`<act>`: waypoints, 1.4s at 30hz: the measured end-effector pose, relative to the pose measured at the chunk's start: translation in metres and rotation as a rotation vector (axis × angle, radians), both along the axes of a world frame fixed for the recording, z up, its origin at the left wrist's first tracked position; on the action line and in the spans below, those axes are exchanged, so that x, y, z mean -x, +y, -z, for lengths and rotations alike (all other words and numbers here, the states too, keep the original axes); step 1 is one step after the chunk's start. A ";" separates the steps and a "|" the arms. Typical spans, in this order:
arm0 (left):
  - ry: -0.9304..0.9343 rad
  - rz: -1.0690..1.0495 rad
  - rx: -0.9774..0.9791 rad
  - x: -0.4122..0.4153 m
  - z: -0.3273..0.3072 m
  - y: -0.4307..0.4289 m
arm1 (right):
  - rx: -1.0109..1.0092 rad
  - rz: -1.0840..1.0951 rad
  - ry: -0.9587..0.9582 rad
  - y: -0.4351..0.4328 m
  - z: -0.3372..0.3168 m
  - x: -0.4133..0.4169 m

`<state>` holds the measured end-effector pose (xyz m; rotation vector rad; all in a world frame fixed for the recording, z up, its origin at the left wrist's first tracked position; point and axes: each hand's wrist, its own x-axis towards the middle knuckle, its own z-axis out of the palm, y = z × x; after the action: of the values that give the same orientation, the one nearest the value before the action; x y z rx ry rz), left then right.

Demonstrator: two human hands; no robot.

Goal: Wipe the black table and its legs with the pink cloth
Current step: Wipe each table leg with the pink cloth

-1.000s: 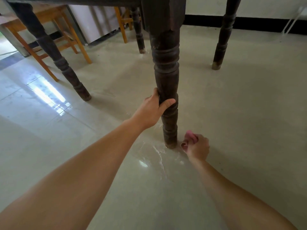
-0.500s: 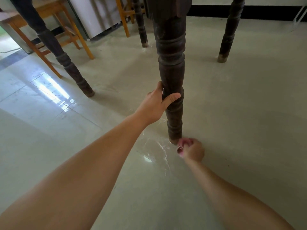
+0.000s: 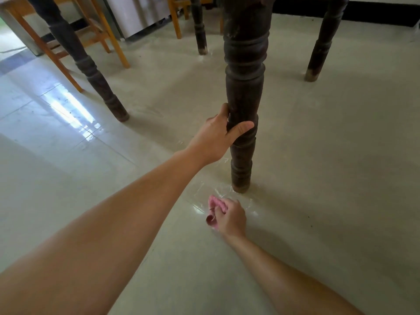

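Observation:
The nearest black turned table leg [image 3: 244,87] stands on the floor in the middle of the head view. My left hand [image 3: 218,135] is wrapped around its lower part, thumb across the front. My right hand [image 3: 230,215] is low over the floor, below and slightly left of the leg's foot, gripping the bunched pink cloth [image 3: 216,206]. The cloth is apart from the leg. Three other black legs show: one at the left [image 3: 91,71], one at the back [image 3: 200,26], one at the right [image 3: 322,42]. The table top is out of view.
Wooden chairs or stools [image 3: 106,39] stand behind the left leg, with a grey cabinet [image 3: 136,12] beyond. The tiled floor [image 3: 329,178] is glossy with wet streaks around the near leg's foot. A black skirting runs along the far wall.
My right hand with the pink cloth has moved away from the leg's foot, leftward and toward me. The left hand keeps its hold on the leg. The view has tilted slightly.

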<state>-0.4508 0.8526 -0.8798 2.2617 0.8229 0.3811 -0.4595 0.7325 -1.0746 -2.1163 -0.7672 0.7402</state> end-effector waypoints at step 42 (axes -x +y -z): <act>0.624 -0.491 -0.195 0.377 -0.597 0.060 | -0.195 -0.981 -0.880 0.223 -0.810 0.136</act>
<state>-0.8277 0.9130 -0.2826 2.3636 1.7395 -0.0512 -0.5956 0.9553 -0.2646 -1.7514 -2.3195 0.0992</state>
